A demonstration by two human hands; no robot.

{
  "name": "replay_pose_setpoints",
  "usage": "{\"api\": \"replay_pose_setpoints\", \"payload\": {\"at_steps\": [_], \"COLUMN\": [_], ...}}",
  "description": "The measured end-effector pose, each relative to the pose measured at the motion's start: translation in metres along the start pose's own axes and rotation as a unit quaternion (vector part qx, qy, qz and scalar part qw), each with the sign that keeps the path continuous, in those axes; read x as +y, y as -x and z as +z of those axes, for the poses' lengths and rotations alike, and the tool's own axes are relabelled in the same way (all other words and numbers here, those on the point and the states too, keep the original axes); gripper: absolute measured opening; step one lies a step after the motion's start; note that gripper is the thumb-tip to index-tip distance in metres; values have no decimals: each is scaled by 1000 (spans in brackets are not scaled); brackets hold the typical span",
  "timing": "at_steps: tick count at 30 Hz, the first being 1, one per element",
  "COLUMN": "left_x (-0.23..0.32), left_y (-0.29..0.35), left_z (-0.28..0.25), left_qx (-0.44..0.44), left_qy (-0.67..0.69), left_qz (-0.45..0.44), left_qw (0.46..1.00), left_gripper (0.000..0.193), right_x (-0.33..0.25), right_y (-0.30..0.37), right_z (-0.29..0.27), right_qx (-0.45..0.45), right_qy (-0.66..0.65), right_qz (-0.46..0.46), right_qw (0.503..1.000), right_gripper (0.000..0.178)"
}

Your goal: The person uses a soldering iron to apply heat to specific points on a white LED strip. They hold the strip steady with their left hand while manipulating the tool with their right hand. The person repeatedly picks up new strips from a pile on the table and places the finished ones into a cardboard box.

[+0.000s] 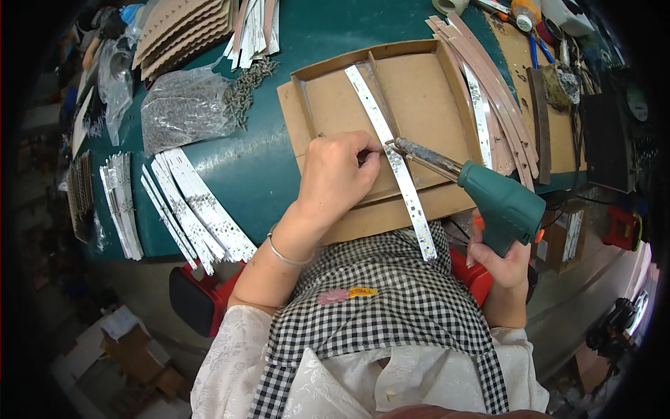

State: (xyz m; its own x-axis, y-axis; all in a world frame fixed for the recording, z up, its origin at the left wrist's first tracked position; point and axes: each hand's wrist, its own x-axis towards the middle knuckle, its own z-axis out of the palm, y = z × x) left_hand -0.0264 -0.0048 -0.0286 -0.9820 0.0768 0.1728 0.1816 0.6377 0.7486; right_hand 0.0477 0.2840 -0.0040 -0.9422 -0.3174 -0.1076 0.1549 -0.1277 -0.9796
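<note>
My right hand is wrapped round the handle of a green soldering gun. Its dark tip touches or hovers just over a white LED circuit strip, at about the strip's middle. The strip slants across a shallow cardboard tray, its lower end overhanging the tray's front edge. Against the strip's left side, close to the gun's tip, my left hand is closed with thumb and fingers pinched together. What lies between those fingers is hidden.
Left on the green table lie stacked white strips, a clear bag of screws and loose screws. Pinkish strips rest along the tray's right side. Toothed brown sheets are piled at the far left.
</note>
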Motion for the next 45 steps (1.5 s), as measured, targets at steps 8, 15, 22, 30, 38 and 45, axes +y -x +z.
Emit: {"api": "replay_pose_setpoints", "payload": {"at_steps": [8,15,22,30,38,45], "left_x": [-1,0,-1,0,0,-1], "left_y": [-1,-2,-2,-1,-1,0], "left_z": [2,2,4,3,5,5], "left_qx": [14,5,10,12,25,29], "left_qy": [5,2,-12,-13,-5,2], "left_qz": [8,-2,3,3,12,16], "left_qw": [1000,1000,1000,1000,1000,999], "left_gripper": [8,9,9,10,10,9], "right_x": [-1,-3,-14,-15,-22,-16], "right_y": [2,-1,-6,-1,-6,-4], "right_z": [-1,-5,4,1,8,-1], "right_qx": [2,-7,23,14,36,73], "right_qy": [13,20,4,34,4,-61], "right_qz": [30,51,43,79,49,-20], "right_qw": [999,998,999,996,998,995], "right_gripper": [52,54,52,49,61,76]}}
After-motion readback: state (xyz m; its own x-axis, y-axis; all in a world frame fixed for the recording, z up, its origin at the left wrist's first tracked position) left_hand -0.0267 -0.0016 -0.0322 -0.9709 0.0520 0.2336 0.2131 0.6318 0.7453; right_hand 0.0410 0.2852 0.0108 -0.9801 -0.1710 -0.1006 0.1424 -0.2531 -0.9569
